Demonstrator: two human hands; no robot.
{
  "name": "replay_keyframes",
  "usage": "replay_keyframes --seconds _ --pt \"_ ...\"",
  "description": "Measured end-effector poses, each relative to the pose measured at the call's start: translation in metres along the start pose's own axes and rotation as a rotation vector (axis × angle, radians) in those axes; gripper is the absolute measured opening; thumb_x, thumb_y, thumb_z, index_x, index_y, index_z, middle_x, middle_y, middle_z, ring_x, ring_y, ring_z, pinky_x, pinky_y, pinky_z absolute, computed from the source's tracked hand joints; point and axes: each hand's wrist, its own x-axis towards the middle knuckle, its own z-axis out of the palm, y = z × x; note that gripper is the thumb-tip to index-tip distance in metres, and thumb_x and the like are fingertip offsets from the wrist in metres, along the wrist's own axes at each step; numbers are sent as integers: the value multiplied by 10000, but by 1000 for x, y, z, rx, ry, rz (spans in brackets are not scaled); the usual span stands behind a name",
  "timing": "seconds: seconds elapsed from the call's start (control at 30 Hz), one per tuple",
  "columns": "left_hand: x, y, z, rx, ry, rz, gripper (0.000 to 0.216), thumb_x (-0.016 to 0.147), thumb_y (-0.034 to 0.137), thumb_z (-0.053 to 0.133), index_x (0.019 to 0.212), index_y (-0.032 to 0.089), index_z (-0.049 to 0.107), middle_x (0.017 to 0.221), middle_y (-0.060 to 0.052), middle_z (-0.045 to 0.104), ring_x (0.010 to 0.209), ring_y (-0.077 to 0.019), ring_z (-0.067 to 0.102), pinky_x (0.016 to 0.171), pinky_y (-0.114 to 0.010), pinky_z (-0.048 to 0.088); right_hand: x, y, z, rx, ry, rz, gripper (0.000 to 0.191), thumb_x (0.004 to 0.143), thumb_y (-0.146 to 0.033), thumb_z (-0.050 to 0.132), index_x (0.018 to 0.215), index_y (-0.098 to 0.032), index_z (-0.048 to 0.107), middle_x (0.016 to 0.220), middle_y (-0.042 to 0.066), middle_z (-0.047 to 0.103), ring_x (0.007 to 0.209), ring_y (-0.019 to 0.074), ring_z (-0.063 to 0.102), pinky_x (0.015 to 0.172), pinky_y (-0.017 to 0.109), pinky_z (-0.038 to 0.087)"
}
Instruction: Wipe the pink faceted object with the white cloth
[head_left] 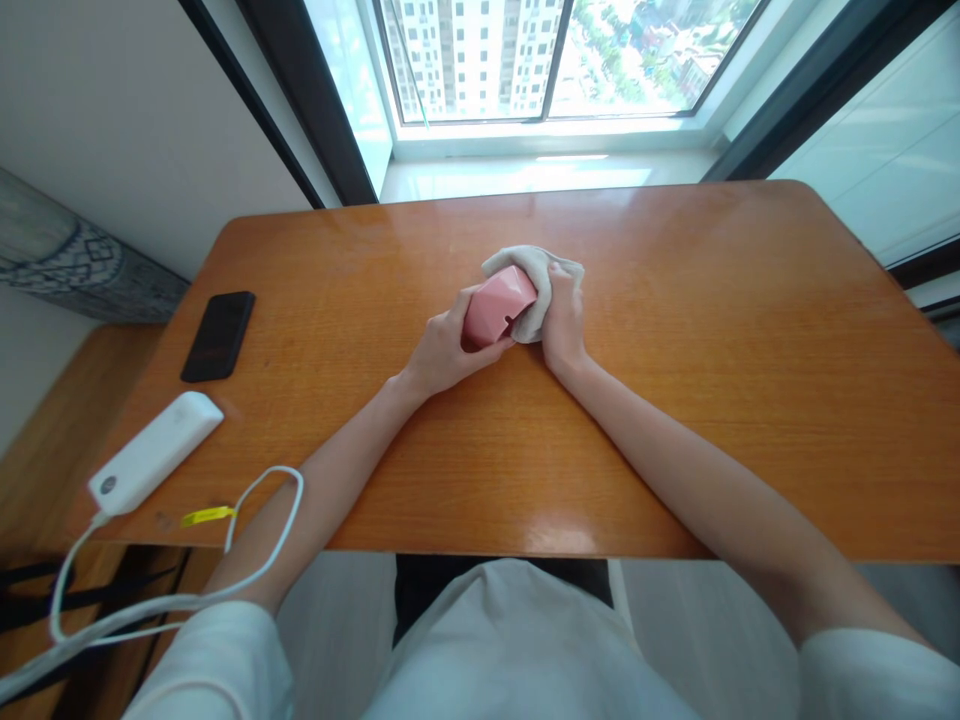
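We grip a pink faceted cup (496, 305) in our left hand (444, 350), the fingers wrapped around its lower end so the hand is clamped on it; the cup lies tilted on its side just above the middle of the wooden counter (675, 400), its far end pushed into a beige cloth (534, 280); our right hand (564, 320) is closed on that cloth, pressing it against the cup, with the thumb side toward the cup and the fingers bunched in the fabric; both hands sit close together, touching the cup from either side, and both forearms rest on the counter; toward the counter's left edge, well apart from the hands, lies a black phone (218, 335), face up; nearer to us on the same side lies a white power bank (154, 452), and a white cable (255, 560) loops from its near end off the counter's edge, with a small yellow tag (208, 516) on it.
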Motion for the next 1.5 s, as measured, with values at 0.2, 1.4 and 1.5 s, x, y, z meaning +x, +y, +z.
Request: replay_keyframes --seconds 0.2,1.4,1.5 --pt "-2 -4 -1 -9 -18 23 727 915 542 890 1496 228 587 1152 -67 839 918 -223 802 783 -315 596 -16 -9 -3 -104 -69 -363 584 1158 -700 449 1280 -257 811 1265 68 863 1270 283 793 1200 515 621" --pt "1 -7 6 24 42 -3 652 889 498 890 1411 213 623 995 -26 795 761 -163 711 676 -260 509 -12 -12 -2 -102 -18 -101 663 1149 -733 421 1045 -196 795 898 38 800 941 229 769 956 392 644" --pt "0 -14 7 3 42 18 652 881 439 885 1428 216 609 946 -6 768 709 -152 675 651 -260 499 -19 -17 -5 -200 -85 -470 565 1181 -599 438 1339 -190 793 1340 135 839 1319 301 767 1201 509 598"
